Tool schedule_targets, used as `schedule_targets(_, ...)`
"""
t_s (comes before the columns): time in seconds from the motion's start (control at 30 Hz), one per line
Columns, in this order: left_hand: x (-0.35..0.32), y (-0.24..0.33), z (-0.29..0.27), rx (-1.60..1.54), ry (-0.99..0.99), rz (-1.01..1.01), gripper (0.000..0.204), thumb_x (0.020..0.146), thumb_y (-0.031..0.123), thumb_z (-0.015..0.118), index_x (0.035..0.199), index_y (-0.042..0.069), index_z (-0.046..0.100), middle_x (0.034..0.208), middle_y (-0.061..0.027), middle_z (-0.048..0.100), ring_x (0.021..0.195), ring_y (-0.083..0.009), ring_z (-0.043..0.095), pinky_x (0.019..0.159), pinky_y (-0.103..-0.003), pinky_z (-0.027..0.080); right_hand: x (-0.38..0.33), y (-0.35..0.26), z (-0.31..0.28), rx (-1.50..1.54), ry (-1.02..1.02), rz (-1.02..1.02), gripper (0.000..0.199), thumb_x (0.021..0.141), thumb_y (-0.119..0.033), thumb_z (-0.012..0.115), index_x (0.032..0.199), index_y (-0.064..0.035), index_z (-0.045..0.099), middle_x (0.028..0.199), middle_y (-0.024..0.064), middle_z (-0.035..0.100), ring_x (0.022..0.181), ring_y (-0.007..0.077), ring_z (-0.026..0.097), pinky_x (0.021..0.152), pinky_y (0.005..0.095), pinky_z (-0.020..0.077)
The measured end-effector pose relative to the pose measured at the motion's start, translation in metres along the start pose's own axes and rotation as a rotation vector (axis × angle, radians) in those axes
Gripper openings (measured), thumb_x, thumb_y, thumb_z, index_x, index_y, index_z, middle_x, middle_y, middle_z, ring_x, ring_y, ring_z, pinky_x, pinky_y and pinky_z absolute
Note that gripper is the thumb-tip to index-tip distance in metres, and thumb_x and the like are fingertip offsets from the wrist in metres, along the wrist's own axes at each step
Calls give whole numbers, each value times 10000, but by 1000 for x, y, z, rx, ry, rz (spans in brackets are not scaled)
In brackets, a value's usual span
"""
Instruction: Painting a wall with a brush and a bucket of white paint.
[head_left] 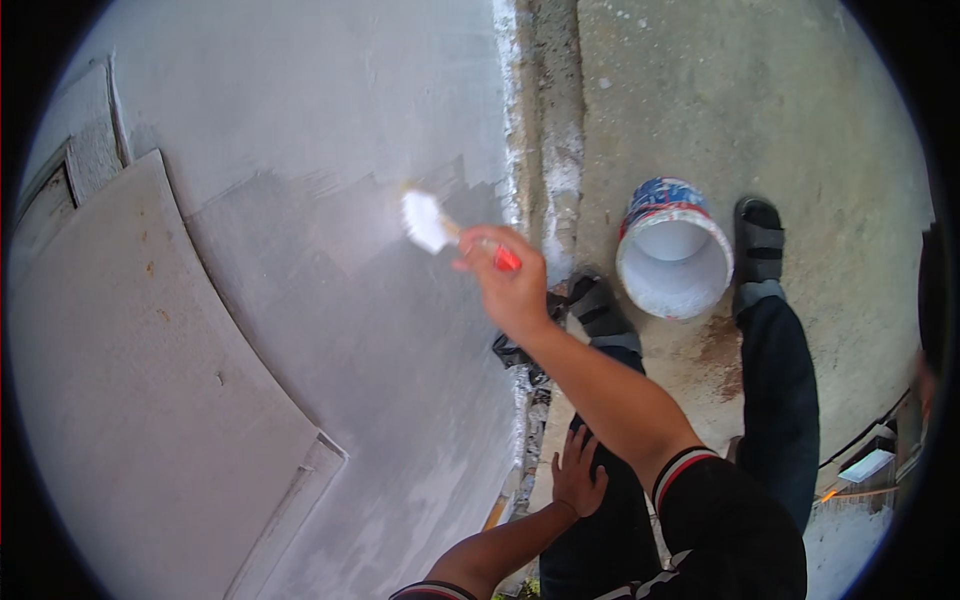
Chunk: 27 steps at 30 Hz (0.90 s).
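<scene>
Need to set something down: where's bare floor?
Bare: concrete floor beyond the bucket, right of the rough strip; also right of the right sandal. Crowded: between that and the left sandal, where the bucket takes most room, and over the grey surface, where the right hand grips a brush.

1. It's a painting worksite along the foot of a grey wall (300, 90); indoors or outdoors, I can't tell.
2. From ten to eleven o'clock, that surface shows ragged, brush-edged patches of lighter and darker grey.
3. Just off centre toward eleven, there's a white-headed paintbrush (425, 220).
4. Between two and three, a white-smeared paint bucket (668, 193) stands on bare concrete floor (740, 80).
</scene>
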<state>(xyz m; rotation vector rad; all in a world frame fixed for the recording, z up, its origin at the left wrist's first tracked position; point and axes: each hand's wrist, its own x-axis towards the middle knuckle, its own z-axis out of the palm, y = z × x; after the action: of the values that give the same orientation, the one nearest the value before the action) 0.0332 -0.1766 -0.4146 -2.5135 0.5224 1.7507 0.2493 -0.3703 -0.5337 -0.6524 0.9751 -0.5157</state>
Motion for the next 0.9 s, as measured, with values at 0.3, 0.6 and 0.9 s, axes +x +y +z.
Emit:
schedule_targets(0.3, 16, 75, 37, 29, 63, -98, 637, 808, 298, 521, 1397, 204, 298, 1456, -111, 243, 1343, -316, 232, 1010, -603, 200, -1, -75, -120, 230, -165, 380, 153, 857, -79, 619, 983, 8, 617, 927, 60, 625, 829, 119, 605, 716, 264, 550)
schedule_targets(0.6, 163, 72, 48, -757, 412, -202, 830, 736, 81, 643, 1431, 121, 191, 1392, -190, 347, 1251, -327, 386, 1011, -405, 344, 9, -132, -242, -576, -278, 303, 109, 818, -90, 658, 897, -17, 639, 903, 58, 625, 779, 142, 606, 654, 265, 483)
schedule_targets(0.9, 295, 28, -29, -951, -392, -267, 668, 764, 54, 553, 1366, 111, 269, 1149, -130, 544, 907, -254, 631, 637, -364, 561, -1, -77, -276, -1080, -387, -5, 161, 789, -54, 637, 949, -65, 625, 839, 132, 549, 786, 318, 582, 692, 347, 469)
